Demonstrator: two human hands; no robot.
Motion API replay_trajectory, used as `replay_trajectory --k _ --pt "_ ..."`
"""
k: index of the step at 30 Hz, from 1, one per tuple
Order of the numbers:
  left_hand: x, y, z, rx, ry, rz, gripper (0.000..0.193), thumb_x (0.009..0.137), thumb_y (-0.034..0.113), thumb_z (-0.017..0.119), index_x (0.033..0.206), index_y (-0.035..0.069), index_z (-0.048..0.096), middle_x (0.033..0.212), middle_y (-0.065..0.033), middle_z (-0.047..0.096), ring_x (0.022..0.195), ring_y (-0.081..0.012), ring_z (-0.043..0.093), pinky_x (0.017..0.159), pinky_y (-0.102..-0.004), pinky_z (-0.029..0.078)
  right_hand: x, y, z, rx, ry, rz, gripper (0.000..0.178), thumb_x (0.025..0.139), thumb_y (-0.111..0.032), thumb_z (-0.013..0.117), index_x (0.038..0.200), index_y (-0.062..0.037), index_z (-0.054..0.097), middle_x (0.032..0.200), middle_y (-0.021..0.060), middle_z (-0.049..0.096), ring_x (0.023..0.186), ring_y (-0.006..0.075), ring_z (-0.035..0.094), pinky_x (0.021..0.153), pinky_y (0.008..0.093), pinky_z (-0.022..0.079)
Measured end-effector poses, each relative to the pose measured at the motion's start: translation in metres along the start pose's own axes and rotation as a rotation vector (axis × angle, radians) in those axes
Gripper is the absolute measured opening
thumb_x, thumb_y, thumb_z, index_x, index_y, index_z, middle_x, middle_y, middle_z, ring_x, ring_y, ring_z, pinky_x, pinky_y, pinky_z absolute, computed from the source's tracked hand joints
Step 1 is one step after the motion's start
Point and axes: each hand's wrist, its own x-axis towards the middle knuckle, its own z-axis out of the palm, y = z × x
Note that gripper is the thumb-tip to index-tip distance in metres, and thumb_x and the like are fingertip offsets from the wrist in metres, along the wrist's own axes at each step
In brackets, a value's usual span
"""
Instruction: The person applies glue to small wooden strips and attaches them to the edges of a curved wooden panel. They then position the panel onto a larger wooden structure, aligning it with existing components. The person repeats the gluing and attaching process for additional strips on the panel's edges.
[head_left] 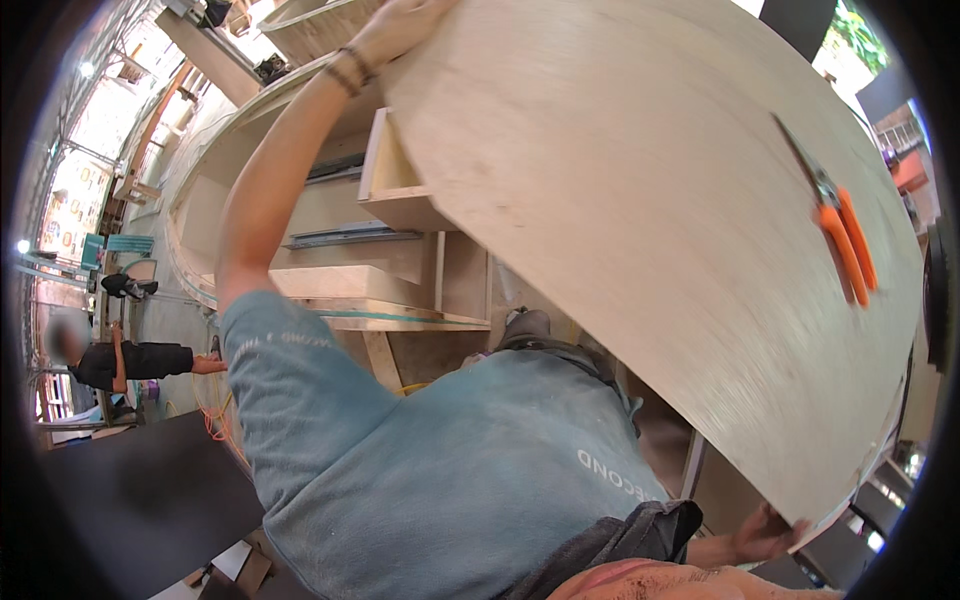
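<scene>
A large pale plywood panel (600,200), with a straight near edge and a curved far side, spreads over the right half of the view. At its upper left end my left hand (408,28) holds the edge; the fingertips run out of the picture. My right hand (768,535) has its fingers curled at the panel's lower right corner, slightly blurred. Orange-handled scissors (840,225) lie on the panel, apart from both hands. Beneath the panel stands a curved wooden cabinet frame (205,200), partly hidden by my left arm.
Metal drawer slides (355,235) and a small open wooden box section (405,195) show inside the frame. Another person (130,360) in black stands at the far left. A dark board (150,500) lies at the lower left, near orange cords (212,420) on the floor.
</scene>
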Motion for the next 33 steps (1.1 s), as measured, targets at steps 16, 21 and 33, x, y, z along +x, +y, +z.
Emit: replay_trajectory --k 16,21,33 --pt "-0.21 -0.3 -0.155 -0.031 0.201 -0.514 0.06 0.109 0.049 0.051 0.099 -0.006 0.07 0.088 -0.0021 0.064 0.083 -0.0114 0.052 0.078 -0.0283 0.046 -0.075 0.216 0.286 0.015 -0.356 0.724 0.023 0.098 -0.014 0.066 0.118 -0.004 0.065 0.105 0.0026 0.07 0.102 0.0169 0.068 0.091 0.0378 0.055" --pt "-0.199 -0.306 -0.131 -0.078 0.195 -0.595 0.058 0.109 0.05 0.052 0.097 -0.005 0.069 0.087 -0.0018 0.065 0.082 -0.0113 0.054 0.077 -0.0283 0.047 -0.089 0.236 0.304 -0.068 -0.204 0.816 0.045 0.097 -0.022 0.071 0.135 -0.0056 0.054 0.12 0.0037 0.064 0.112 0.0172 0.061 0.094 0.0414 0.052" --pt "-0.212 -0.278 -0.074 -0.169 0.163 -0.686 0.055 0.109 0.048 0.051 0.094 -0.003 0.065 0.085 -0.0017 0.065 0.08 -0.0107 0.054 0.075 -0.0286 0.048 -0.062 0.267 0.273 -0.144 -0.154 0.841 0.055 0.097 -0.027 0.072 0.142 -0.0054 0.049 0.132 0.0059 0.062 0.118 0.0187 0.06 0.099 0.0423 0.05"
